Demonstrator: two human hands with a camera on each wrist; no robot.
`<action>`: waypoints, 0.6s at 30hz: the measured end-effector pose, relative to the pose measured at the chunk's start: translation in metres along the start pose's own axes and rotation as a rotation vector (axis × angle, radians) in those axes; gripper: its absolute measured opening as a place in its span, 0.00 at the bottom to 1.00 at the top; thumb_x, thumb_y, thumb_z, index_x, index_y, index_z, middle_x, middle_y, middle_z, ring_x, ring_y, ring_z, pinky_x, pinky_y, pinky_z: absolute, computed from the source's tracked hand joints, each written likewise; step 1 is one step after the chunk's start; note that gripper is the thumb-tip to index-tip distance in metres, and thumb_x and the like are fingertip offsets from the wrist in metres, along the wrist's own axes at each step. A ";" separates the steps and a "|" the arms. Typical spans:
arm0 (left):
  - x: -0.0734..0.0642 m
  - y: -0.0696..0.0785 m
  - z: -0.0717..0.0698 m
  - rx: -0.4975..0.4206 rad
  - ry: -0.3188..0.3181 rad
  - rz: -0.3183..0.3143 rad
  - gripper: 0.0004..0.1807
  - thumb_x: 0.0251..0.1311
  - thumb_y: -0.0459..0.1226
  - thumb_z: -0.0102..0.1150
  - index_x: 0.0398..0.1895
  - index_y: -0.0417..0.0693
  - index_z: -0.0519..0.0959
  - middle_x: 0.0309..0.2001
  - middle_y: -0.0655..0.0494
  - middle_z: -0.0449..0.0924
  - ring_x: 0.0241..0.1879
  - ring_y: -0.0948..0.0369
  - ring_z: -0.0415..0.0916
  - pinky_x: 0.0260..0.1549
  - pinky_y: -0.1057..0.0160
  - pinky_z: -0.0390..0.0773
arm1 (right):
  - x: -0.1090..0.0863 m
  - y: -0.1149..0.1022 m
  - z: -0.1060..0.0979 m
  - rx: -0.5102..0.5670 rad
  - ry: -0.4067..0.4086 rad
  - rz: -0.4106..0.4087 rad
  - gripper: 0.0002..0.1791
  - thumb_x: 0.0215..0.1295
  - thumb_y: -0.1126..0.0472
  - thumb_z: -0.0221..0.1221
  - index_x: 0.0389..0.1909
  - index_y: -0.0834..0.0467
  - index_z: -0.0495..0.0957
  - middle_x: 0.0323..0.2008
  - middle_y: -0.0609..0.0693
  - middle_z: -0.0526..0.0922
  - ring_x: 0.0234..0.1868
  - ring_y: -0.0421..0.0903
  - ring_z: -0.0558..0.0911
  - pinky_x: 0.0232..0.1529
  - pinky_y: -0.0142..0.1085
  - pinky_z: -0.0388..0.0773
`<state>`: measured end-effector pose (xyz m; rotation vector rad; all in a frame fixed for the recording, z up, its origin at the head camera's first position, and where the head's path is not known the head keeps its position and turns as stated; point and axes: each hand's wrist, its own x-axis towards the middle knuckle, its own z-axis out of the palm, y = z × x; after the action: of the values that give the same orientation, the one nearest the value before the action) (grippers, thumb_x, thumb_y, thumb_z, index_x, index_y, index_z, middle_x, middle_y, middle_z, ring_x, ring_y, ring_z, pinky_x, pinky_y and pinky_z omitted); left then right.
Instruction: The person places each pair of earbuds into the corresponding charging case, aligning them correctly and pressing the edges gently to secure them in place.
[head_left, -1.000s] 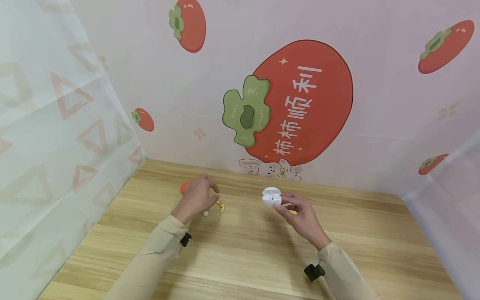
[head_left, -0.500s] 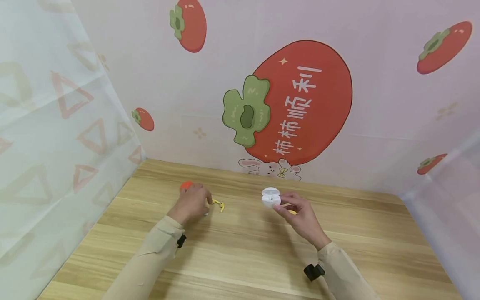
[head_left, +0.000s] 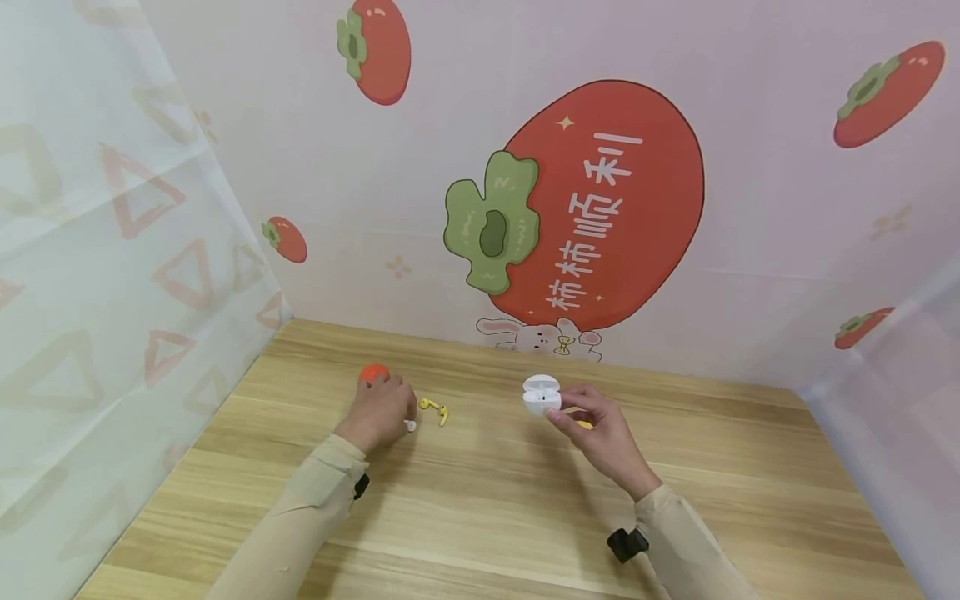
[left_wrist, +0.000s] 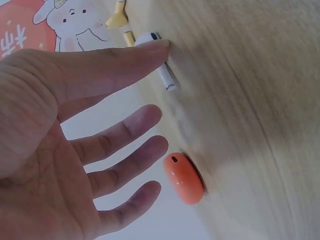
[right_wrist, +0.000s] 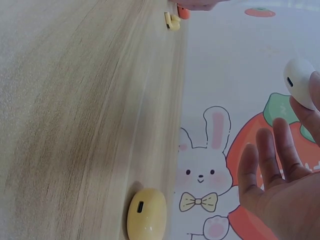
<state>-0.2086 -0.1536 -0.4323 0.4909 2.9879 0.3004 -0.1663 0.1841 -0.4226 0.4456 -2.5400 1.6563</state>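
My left hand (head_left: 378,411) is low over the left part of the wooden table, at a white earbud (left_wrist: 167,77). In the left wrist view the thumb lies across the middle of that earbud, while the index fingertip is hidden behind the thumb, so I cannot tell whether it is pinched; the other fingers are loosely bent and hold nothing. My right hand (head_left: 603,433) holds up a white earbud case (head_left: 542,400) between thumb and fingers, its lid raised. A small dark spot shows inside the case. Two yellow earbuds (head_left: 433,408) lie just right of the left hand.
An orange case (head_left: 373,372) sits behind the left hand. On the table near the right hand is a yellow case (right_wrist: 146,215), partly covered by that hand in the head view. A printed wall (head_left: 375,283) rises along the table's back edge.
My left hand has moved left and down toward the table, its fingers drawing in at the white earbud. Both yellow earbuds now show fully. The right hand and white case stay in place.
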 end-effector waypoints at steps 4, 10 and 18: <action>-0.001 0.001 -0.001 0.017 0.012 0.010 0.07 0.50 0.34 0.77 0.28 0.51 0.85 0.36 0.53 0.78 0.40 0.50 0.73 0.56 0.30 0.64 | 0.000 0.000 0.000 0.010 0.006 0.012 0.14 0.67 0.60 0.67 0.50 0.61 0.87 0.48 0.55 0.80 0.48 0.54 0.82 0.44 0.37 0.83; -0.002 0.002 -0.002 0.030 0.010 0.021 0.07 0.51 0.34 0.76 0.28 0.51 0.85 0.36 0.53 0.78 0.40 0.50 0.72 0.54 0.31 0.66 | 0.000 0.002 -0.001 0.001 0.023 -0.028 0.15 0.67 0.60 0.67 0.53 0.60 0.86 0.52 0.55 0.81 0.55 0.53 0.79 0.54 0.52 0.79; -0.002 0.002 -0.001 0.042 0.005 0.040 0.07 0.50 0.35 0.77 0.28 0.52 0.85 0.36 0.53 0.78 0.41 0.49 0.73 0.54 0.31 0.66 | 0.001 0.004 -0.001 -0.021 0.018 -0.067 0.15 0.67 0.60 0.67 0.53 0.60 0.86 0.59 0.55 0.80 0.62 0.56 0.76 0.60 0.65 0.69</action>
<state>-0.2063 -0.1529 -0.4312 0.5563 2.9981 0.2428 -0.1683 0.1861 -0.4260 0.5056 -2.4980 1.6024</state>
